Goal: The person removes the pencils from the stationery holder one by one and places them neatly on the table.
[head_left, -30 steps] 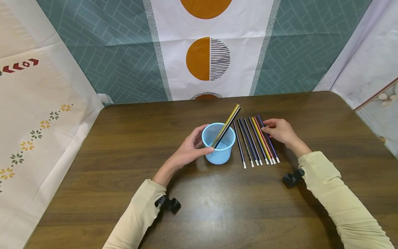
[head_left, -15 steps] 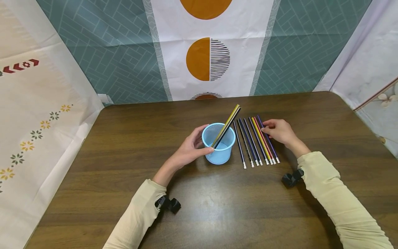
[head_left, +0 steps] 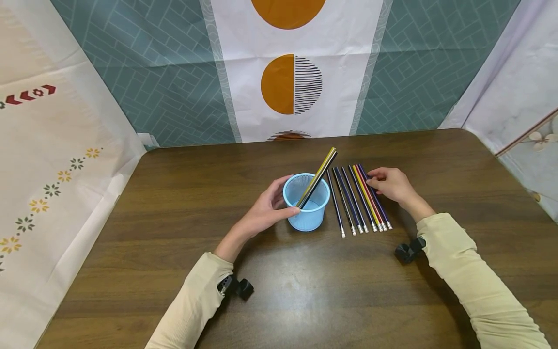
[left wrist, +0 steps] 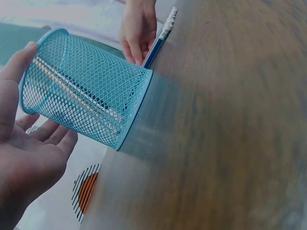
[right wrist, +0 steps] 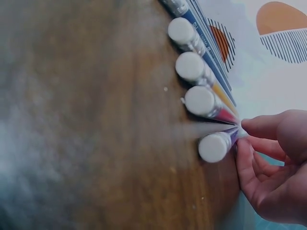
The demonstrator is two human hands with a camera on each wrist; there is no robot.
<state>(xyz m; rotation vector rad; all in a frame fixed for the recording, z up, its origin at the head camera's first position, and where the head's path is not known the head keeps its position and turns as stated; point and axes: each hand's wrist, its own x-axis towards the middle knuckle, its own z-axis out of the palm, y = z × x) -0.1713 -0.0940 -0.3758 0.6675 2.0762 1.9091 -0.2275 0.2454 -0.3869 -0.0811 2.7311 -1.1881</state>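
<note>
My left hand (head_left: 266, 211) holds a light blue mesh pencil cup (head_left: 307, 221), thumb at the near rim and fingers around its far left side. The cup stands upright on the table, and several pencils (head_left: 321, 173), one yellow and one black among them, lean to the right inside it. At the right end of a row of pencils, my right hand (head_left: 392, 185) pinches a dark purple pencil (right wrist: 214, 146) between thumb and fingers. That pencil lies on the table beside a red pencil (right wrist: 225, 115), its white eraser towards me. Part of its shaft is hidden behind the fingertips.
Several more pencils, mostly dark blue (head_left: 336, 206) with a yellow one (head_left: 365, 194), lie side by side right of the cup, erasers towards me. All rest on a brown wooden table (head_left: 174, 208). Patterned cloth (head_left: 183, 77) hangs behind the table's far edge.
The far end of the purple pencil has swung slightly left, closer to the red one. My left hand and the cup have stayed in place.
</note>
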